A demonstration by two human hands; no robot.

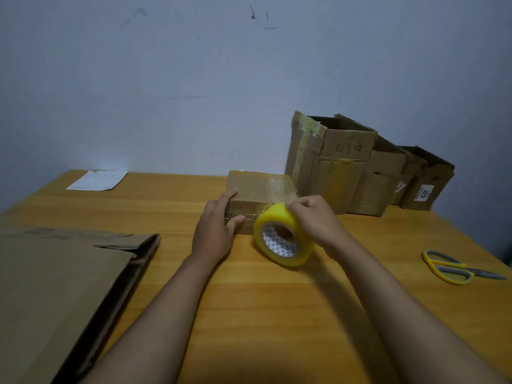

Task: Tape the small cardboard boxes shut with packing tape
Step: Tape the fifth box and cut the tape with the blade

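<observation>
There is only one view, from a camera worn on the person's head. It looks forward and down over a wooden table (277, 314), and both forearms enter from the near edge. The lens is wide – the table edges bend and a large part of the wall (194, 79) fills the upper half. The camera is close to the near table part; the left hand (214, 227) and the right hand (314, 217) meet about at the middle of the frame – the far table edge touches the wall.
</observation>
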